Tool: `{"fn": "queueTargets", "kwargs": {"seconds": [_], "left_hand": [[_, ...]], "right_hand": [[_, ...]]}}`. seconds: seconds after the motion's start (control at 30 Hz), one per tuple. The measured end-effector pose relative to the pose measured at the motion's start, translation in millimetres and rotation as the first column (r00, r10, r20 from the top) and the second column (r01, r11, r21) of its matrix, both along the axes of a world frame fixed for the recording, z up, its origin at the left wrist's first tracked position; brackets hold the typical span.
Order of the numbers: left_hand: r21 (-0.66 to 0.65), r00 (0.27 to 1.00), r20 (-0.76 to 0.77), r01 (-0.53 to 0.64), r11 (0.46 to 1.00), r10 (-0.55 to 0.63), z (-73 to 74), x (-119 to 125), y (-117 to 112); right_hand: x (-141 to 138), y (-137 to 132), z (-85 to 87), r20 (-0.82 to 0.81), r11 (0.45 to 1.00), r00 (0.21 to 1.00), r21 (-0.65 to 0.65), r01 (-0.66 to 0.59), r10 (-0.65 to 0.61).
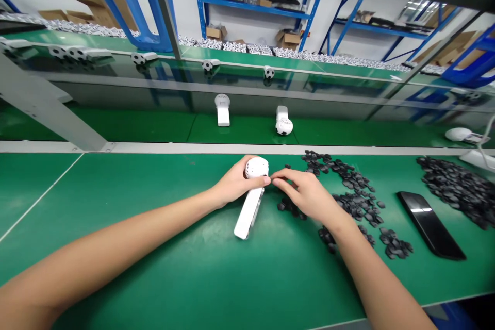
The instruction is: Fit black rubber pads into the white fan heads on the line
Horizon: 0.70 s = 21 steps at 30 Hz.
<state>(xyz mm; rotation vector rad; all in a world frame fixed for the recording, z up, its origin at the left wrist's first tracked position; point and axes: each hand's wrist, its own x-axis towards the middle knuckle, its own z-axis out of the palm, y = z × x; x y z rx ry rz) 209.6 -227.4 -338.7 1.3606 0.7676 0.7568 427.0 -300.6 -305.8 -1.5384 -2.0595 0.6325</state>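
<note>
Bench belt: left hand [234, 184] wrapped around white perforated-head device [250, 206], right hand [305, 195] close beside it.

Device lies angled on green belt mat [116, 247], its round head under the left hand, well short of grey far-edge rail [247, 148]. Right hand narrow, fingertips [275, 179] at the device head; whether they pinch anything, cannot tell. Loose black rubber pieces [353, 185] lie in scattered drifts right of the hands, crowding that side; open belt lies left. Glossy black slab [430, 224] sits further right. Beyond the rail, two similar white devices [222, 111] stand on a lower belt. Cardboard boxes [288, 38] sit on blue shelving [247, 2], contents hidden.
</note>
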Motion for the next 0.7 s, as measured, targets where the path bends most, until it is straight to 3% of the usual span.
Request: {"fn": "queueTargets", "kwargs": {"seconds": [0.13, 0.27, 0.53, 0.7], "left_hand": [[-0.015, 0.998, 0.059, -0.032, 0.999, 0.033, 2.7, 0.4, 0.9], [-0.074, 0.996, 0.084, 0.023, 0.997, -0.017, 6.2, -1.1, -3.6], [-0.152, 0.992, 0.124, 0.054, 0.987, -0.035, 8.8, -5.0, -7.0], [-0.142, 0.989, 0.137, 0.066, 0.988, -0.047, 8.8, -6.4, -7.0]], "right_hand": [[19.3, -9.5, 8.9, 0.127, 0.982, 0.985, -0.166, -0.092, 0.114], [24.2, -13.8, 8.3, 0.159, 0.955, 0.967, -0.252, -0.153, 0.197], [14.7, -11.0, 6.3, 0.207, 0.965, 0.96, -0.218, -0.144, 0.19], [6.3, -12.4, 6.4, 0.169, 0.98, 0.981, -0.19, -0.064, 0.097]]}}
